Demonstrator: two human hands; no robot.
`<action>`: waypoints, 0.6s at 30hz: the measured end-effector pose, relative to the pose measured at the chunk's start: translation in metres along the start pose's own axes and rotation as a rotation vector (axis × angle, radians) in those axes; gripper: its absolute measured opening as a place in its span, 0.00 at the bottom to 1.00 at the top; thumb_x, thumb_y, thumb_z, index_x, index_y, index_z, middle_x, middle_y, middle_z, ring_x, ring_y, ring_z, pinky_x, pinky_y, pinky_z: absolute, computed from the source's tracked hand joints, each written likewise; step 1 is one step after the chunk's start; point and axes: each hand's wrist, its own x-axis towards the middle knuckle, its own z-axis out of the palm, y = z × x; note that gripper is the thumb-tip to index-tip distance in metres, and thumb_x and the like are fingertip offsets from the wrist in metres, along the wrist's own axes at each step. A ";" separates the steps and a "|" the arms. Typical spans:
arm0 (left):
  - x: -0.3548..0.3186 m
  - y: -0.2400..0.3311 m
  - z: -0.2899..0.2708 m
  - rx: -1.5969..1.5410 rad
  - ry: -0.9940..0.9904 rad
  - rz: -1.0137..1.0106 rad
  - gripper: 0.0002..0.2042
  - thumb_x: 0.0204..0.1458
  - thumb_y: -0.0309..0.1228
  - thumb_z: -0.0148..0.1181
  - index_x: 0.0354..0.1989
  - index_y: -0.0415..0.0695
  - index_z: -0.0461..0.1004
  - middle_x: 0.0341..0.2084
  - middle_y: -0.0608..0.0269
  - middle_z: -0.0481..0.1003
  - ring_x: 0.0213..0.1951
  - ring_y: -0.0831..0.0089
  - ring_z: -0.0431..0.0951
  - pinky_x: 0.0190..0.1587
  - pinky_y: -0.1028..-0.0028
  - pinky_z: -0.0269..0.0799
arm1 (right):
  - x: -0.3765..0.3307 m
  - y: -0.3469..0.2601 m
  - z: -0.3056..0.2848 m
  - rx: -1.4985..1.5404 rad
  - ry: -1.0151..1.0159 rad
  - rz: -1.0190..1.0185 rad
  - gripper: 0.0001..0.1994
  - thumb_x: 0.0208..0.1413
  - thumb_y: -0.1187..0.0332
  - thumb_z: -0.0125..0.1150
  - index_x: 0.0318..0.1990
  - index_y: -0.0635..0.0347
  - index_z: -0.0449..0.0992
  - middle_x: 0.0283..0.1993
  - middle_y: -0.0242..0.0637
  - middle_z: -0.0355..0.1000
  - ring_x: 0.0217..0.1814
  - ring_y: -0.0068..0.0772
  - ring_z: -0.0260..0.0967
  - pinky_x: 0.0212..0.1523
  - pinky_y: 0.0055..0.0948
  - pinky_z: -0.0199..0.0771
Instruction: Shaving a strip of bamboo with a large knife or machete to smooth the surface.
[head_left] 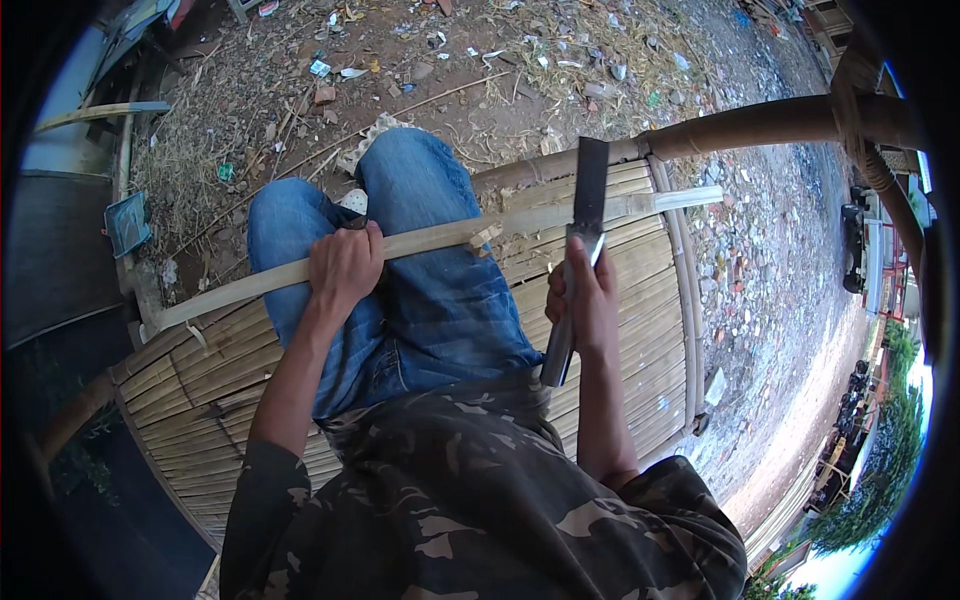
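Note:
A long pale bamboo strip (pixel 430 238) lies slantwise across my thighs, its left end lower than its right. My left hand (pixel 345 265) is closed around it over my left leg. Something small and dark (pixel 354 223) shows at the knuckles there; its kind cannot be made out. In my right hand (pixel 585 300) is a broad-bladed knife (pixel 591 182) with a dark flat blade and a shiny, tube-like metal handle. The blade points away from me and crosses in front of the strip's right part. Whether it touches the strip is unclear. Curled shavings (pixel 486 237) cling to the strip near my right knee.
I sit on a bamboo-slat bench (pixel 640 290) with a thick bamboo rail (pixel 740 128) along its far side. Beyond lies littered dirt ground (pixel 450 80). A dark wall (pixel 65 250) stands at left, and parked vehicles (pixel 853 235) are far right.

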 end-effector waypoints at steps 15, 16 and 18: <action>0.006 0.002 -0.002 0.025 -0.005 -0.001 0.26 0.59 0.36 0.42 0.10 0.38 0.74 0.13 0.43 0.73 0.17 0.48 0.76 0.25 0.55 0.73 | 0.004 0.052 0.009 -0.411 0.009 -0.141 0.15 0.64 0.55 0.50 0.39 0.59 0.64 0.16 0.29 0.61 0.12 0.21 0.61 0.12 0.24 0.61; 0.010 0.003 0.000 0.058 -0.012 0.015 0.26 0.59 0.36 0.42 0.10 0.38 0.74 0.13 0.43 0.73 0.17 0.47 0.76 0.24 0.55 0.73 | 0.006 0.057 0.013 -0.528 -0.111 -0.141 0.15 0.64 0.55 0.51 0.39 0.59 0.64 0.16 0.29 0.61 0.12 0.22 0.61 0.12 0.25 0.61; 0.009 0.008 -0.001 0.024 -0.009 -0.006 0.26 0.59 0.36 0.42 0.10 0.38 0.74 0.13 0.43 0.72 0.17 0.48 0.76 0.24 0.56 0.73 | 0.001 0.031 0.002 -0.207 -0.044 0.003 0.14 0.64 0.55 0.51 0.38 0.58 0.64 0.16 0.28 0.60 0.12 0.20 0.59 0.11 0.23 0.59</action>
